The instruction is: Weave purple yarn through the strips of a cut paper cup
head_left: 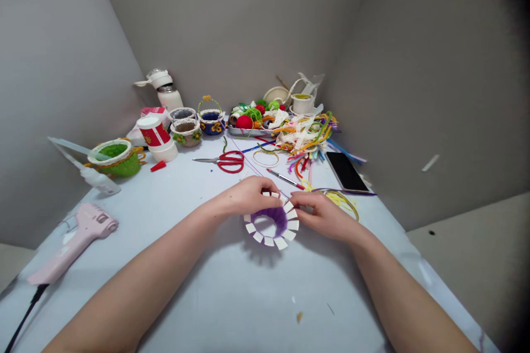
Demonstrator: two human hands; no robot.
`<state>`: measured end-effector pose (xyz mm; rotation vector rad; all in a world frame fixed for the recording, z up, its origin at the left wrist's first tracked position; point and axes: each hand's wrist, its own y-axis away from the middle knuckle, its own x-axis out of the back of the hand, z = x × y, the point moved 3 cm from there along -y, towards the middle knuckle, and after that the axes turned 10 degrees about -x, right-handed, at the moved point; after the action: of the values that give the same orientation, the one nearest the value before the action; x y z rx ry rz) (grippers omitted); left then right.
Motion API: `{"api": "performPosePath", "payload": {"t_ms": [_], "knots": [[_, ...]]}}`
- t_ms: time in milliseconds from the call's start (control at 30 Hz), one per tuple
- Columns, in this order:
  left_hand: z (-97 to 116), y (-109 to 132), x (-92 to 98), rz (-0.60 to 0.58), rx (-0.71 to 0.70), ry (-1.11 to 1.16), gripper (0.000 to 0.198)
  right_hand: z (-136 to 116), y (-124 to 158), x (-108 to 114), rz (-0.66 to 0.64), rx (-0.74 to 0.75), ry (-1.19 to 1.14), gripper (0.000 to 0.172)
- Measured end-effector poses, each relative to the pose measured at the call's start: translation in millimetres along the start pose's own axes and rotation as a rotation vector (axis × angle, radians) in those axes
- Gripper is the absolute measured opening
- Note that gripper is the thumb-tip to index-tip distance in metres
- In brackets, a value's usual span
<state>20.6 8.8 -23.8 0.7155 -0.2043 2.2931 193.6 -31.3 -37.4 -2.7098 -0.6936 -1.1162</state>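
Note:
A paper cup cut into white strips that fan outward (pixel 281 242) stands on the table in front of me, with purple yarn (pixel 282 218) lining its ring. My left hand (pixel 250 196) is closed on the cup's far left rim, thumb reaching inside it. At the cup's right edge, my right hand (pixel 325 214) has its fingers pinched together beside the strips. What those fingertips hold is too small to make out. Just beyond the hands lie a red-and-silver pen (pixel 285 178) and red-handled scissors (pixel 226 161).
On the left lies a pink glue gun (pixel 74 242); behind it are a white glue bottle (pixel 99 181) and a green woven basket (pixel 120 159). Stacked paper cups (pixel 155 135), small baskets (pixel 186 131) and a heap of yarn (pixel 306 135) line the back. A phone (pixel 346 171) lies right.

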Motion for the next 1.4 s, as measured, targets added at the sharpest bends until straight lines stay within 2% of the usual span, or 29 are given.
{"api": "performPosePath", "payload": {"t_ms": [300,467,733,900,1200,1400], "knots": [[-1.9,6.0,7.2,0.071,0.074,0.016,0.018,2.3,1.1,3.1,0.031,-0.026,-0.048,0.019],[-0.3,9.9,12.4,0.049,0.098,0.0,0.021,1.1,0.9,5.8,0.062,-0.014,-0.052,0.019],[2.0,-1.0,5.0,0.038,0.052,0.101,0.024,0.6,1.2,6.2,0.064,-0.025,-0.013,0.02],[-3.7,2.3,8.2,0.096,0.088,0.03,0.023,2.6,-3.5,12.8,0.114,-0.053,-0.03,0.019],[-5.0,4.9,12.2,0.097,0.085,-0.067,0.026,-32.8,-24.3,25.7,0.166,0.088,0.128,0.018],[-7.5,3.6,11.7,0.118,0.099,-0.055,0.026,-36.0,-18.9,28.1,0.091,0.13,0.139,0.017]]}}
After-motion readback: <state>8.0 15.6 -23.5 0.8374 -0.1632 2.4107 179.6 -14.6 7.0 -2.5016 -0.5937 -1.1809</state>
